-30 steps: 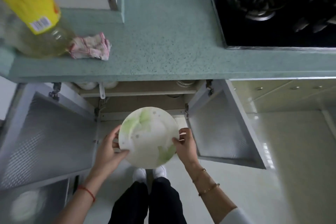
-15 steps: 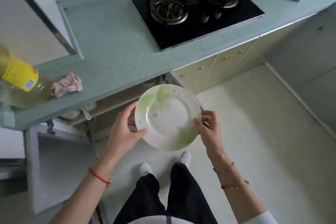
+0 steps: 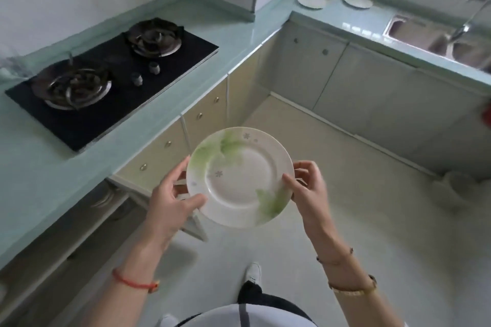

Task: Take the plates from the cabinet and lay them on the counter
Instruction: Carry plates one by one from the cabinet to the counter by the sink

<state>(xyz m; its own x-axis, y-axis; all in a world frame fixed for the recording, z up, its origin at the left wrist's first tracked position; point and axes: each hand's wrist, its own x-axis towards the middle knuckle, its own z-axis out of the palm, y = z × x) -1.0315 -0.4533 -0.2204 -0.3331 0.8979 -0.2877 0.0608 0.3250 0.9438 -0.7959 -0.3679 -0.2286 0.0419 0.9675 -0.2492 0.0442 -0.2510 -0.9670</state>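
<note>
A white plate with green leaf marks (image 3: 239,178) is held level over the floor, in front of me. My left hand (image 3: 170,202) grips its left rim and my right hand (image 3: 308,188) grips its right rim. Three white plates (image 3: 311,0) lie on the far stretch of the pale green counter (image 3: 239,32), close to the window corner. The open cabinet (image 3: 106,202) sits low at the left under the counter, and its inside is blurred.
A black two-burner gas hob (image 3: 111,74) is set in the counter at left. A steel sink with a tap (image 3: 438,37) is at the upper right. Shut cabinet doors (image 3: 332,79) line the corner. A pale bowl-like object (image 3: 457,188) stands on the floor at right.
The view has swung right, away from the open cabinet toward the corner counter and sink. Both hands have carried the plate up and along with the turn, still held by its rims.
</note>
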